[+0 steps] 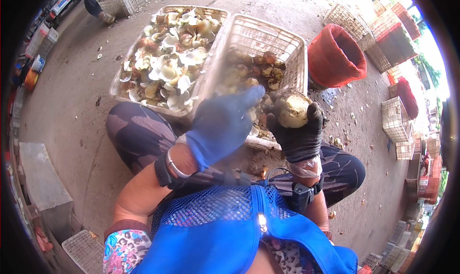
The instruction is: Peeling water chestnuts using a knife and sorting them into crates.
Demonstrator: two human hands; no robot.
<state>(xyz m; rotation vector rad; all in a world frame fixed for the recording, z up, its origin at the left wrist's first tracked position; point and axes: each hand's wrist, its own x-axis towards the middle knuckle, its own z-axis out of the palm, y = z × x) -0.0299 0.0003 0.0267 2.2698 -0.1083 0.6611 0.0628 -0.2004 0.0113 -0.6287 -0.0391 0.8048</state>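
One round, pale bulb (293, 109) with no clear long axis is cupped in the right hand (299, 137), by the right crate's (263, 33) near right corner. It lies to the right of the blurred left hand (224, 120), whose grip I cannot tell. The left crate (181, 113) holds peelings (167, 72). No nearby writing is legible.

pale crates (395, 120) and a red bundle (407, 97) stand toward the right edge.
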